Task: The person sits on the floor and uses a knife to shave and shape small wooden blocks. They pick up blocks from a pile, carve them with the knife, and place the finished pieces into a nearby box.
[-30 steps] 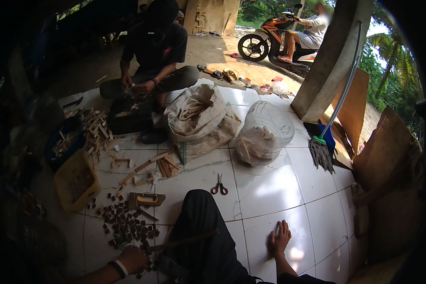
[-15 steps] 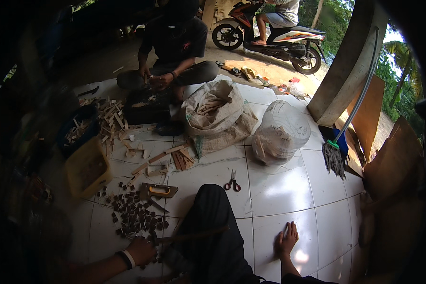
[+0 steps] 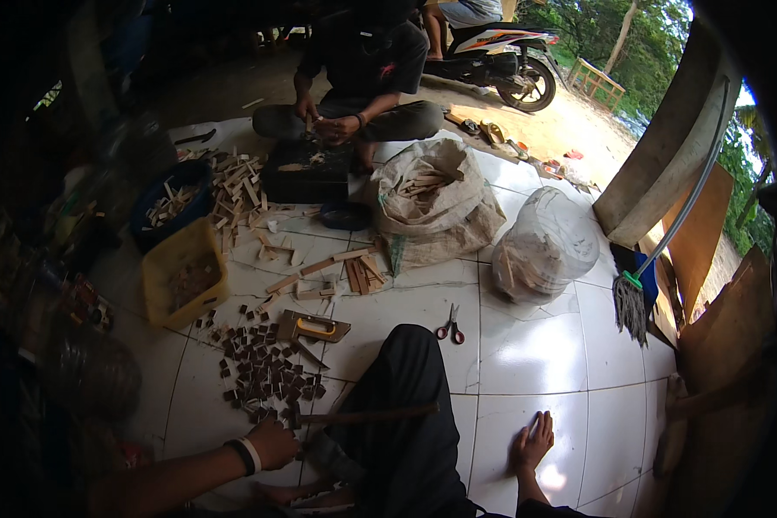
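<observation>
Bends fingers of the bare left hand (image 3: 274, 443) downward, just below a scattered heap of small, square, dark-brown pieces (image 3: 269, 367) on the white tiled floor (image 3: 527, 345); cannot tell whether anything is pinched there, with fingertips hidden. Lays the bare right hand (image 3: 535, 445) spread on the tiles, well apart from the heap, gripping nothing visible. Has a thin, brown, wooden-looking stick (image 3: 371, 415) lying across the black-trousered leg (image 3: 410, 380), dark end just beside the left hand; cannot tell if touching. Shows, in this same head view, hardly any change at either hand or in the heap over the last second. Shows everything slid rightward in sight, probably from a slight leftward turn of the head, and the white-and-black motorbike (image 3: 496, 67) farther left relative to the leaning grey pillar (image 3: 665, 173). Suggests, so far, no visible advance in the work in hand.
</observation>
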A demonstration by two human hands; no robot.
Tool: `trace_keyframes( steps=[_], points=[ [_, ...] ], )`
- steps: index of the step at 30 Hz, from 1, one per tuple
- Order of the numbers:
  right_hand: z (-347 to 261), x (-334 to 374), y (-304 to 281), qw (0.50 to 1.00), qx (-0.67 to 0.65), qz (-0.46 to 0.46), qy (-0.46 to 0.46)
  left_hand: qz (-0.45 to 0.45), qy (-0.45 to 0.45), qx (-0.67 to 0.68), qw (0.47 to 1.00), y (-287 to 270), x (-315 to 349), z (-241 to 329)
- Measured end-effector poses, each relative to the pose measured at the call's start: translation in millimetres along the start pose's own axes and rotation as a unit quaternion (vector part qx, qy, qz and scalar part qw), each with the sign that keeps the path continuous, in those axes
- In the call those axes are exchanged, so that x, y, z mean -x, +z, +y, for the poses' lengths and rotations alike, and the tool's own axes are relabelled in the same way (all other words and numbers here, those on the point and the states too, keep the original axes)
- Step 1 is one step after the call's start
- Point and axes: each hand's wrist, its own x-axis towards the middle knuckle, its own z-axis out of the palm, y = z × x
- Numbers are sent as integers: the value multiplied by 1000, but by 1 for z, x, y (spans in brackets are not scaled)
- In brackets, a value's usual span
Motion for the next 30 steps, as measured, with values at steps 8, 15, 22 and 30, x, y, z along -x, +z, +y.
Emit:
trace_keyframes(
  steps=[8, 15, 22, 30],
  points=[
    [-3, 0, -3, 1000, -8, -1, -1, 10, -13, 13, 1000, -2, -5, -3],
    [-3, 0, -4, 1000, -7, -5, 8, -1, -18, 14, 1000, -1, -7, -1],
    [1, 0, 1, 1000, -2, 4, 2, 2, -30, 17, 999, 5, -11, -1],
    [6, -1, 4, 1000, 14, 16, -22, 26, -33, 10, 999, 11, -15, 1]
  ],
)
